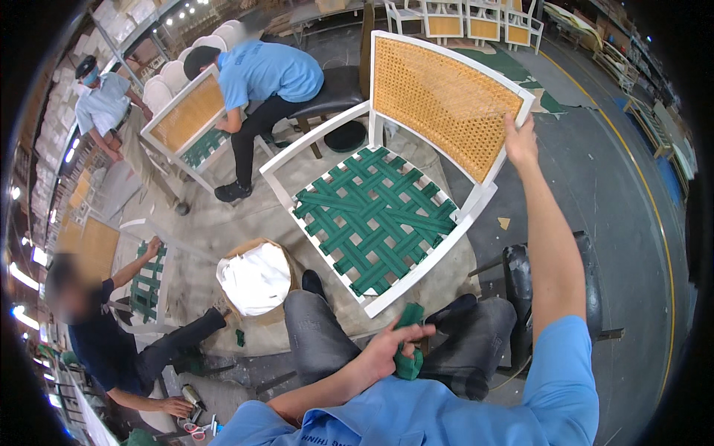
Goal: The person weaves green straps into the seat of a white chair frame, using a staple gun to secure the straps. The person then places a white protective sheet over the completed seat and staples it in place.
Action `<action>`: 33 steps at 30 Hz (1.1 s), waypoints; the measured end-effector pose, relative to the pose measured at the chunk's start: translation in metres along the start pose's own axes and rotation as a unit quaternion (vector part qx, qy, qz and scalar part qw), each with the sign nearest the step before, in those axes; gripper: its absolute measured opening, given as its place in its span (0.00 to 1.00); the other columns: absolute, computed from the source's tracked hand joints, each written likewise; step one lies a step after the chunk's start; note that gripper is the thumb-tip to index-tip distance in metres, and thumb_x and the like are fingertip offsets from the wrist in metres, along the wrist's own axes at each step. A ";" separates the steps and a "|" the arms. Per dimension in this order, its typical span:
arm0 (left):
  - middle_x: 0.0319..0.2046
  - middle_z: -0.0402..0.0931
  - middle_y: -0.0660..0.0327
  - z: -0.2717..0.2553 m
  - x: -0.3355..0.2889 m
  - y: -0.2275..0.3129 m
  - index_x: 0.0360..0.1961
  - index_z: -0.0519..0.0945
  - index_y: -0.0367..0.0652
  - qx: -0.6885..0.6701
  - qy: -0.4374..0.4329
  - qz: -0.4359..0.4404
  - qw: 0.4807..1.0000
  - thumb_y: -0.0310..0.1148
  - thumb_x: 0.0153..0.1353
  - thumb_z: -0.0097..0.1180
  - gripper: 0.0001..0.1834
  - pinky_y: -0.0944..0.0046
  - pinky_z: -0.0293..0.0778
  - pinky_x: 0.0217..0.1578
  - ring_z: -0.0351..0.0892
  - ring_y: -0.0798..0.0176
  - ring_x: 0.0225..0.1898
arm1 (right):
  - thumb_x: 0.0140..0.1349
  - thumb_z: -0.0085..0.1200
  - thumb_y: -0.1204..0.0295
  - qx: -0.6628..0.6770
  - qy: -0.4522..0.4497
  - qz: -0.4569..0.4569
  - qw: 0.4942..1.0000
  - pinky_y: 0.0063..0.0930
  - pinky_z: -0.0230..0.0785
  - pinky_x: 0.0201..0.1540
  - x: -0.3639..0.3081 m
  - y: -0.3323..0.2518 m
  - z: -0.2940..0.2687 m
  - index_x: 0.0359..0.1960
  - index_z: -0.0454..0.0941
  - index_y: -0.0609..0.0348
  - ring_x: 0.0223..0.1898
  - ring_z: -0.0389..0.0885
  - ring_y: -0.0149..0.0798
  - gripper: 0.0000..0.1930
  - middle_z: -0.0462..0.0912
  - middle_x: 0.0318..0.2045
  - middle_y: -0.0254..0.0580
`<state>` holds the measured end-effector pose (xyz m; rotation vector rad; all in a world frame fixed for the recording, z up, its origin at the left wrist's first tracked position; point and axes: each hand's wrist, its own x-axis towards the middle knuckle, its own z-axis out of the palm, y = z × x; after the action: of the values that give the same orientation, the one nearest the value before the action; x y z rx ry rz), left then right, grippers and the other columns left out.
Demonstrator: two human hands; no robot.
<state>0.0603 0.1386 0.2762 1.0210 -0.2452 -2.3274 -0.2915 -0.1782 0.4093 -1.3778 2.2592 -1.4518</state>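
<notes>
In front of me stands a white chair frame with a woven cane backrest. Green webbing strips criss-cross its seat, with gaps between them and two strips running aslant. My right hand, arm stretched out, grips the upper right corner of the backrest frame. Close to my lap, my left hand is closed around a bundle of green webbing, just below the seat's near corner. Part of the bundle is covered by my fingers.
A round basket lined with white cloth stands left of the chair. Co-workers handle similar chairs: a person in blue, and one in dark clothes near scissors. Another person stands behind. A black stool is at my right.
</notes>
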 end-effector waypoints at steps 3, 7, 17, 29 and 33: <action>0.53 0.81 0.58 0.002 -0.016 0.002 0.62 0.75 0.46 0.241 0.105 0.129 0.956 0.26 0.65 0.61 0.23 0.69 0.73 0.39 0.72 0.72 0.33 | 0.66 0.59 0.47 0.050 -0.013 0.008 0.999 0.51 0.58 0.72 -0.047 0.018 0.015 0.76 0.53 0.66 0.70 0.66 0.66 0.47 0.67 0.68 0.72; 0.51 0.80 0.54 -0.022 -0.028 0.033 0.63 0.74 0.41 0.473 0.306 0.420 0.712 0.23 0.59 0.68 0.30 0.62 0.75 0.56 0.77 0.62 0.55 | 0.67 0.64 0.58 0.164 0.031 0.060 0.984 0.48 0.58 0.72 -0.183 0.092 0.028 0.78 0.49 0.64 0.70 0.66 0.59 0.47 0.65 0.70 0.68; 0.54 0.81 0.42 -0.033 0.019 0.032 0.68 0.68 0.28 0.515 0.170 0.273 0.794 0.40 0.62 0.69 0.39 0.57 0.72 0.60 0.80 0.53 0.57 | 0.60 0.59 0.82 0.376 -0.146 0.148 0.903 0.37 0.79 0.47 -0.312 0.054 0.069 0.79 0.25 0.49 0.52 0.76 0.42 0.56 0.67 0.59 0.53; 0.62 0.72 0.35 0.017 0.048 -0.009 0.72 0.58 0.31 0.590 0.121 0.254 0.757 0.41 0.62 0.65 0.43 0.49 0.70 0.63 0.74 0.37 0.63 | 0.55 0.56 0.84 0.375 -0.307 0.196 0.852 0.40 0.78 0.52 -0.251 0.060 0.024 0.79 0.26 0.52 0.58 0.75 0.46 0.57 0.67 0.63 0.52; 0.66 0.68 0.36 0.038 0.060 -0.017 0.74 0.54 0.31 0.589 0.089 0.282 0.752 0.38 0.63 0.65 0.46 0.50 0.66 0.66 0.70 0.38 0.67 | 0.61 0.61 0.76 0.325 -0.341 0.193 0.861 0.39 0.80 0.46 -0.222 0.064 0.002 0.80 0.30 0.46 0.52 0.79 0.43 0.55 0.71 0.60 0.47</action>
<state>-0.0072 0.1151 0.2591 1.3924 -1.8134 -1.3264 -0.2017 -0.0073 0.2822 -0.9286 1.3121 -1.1568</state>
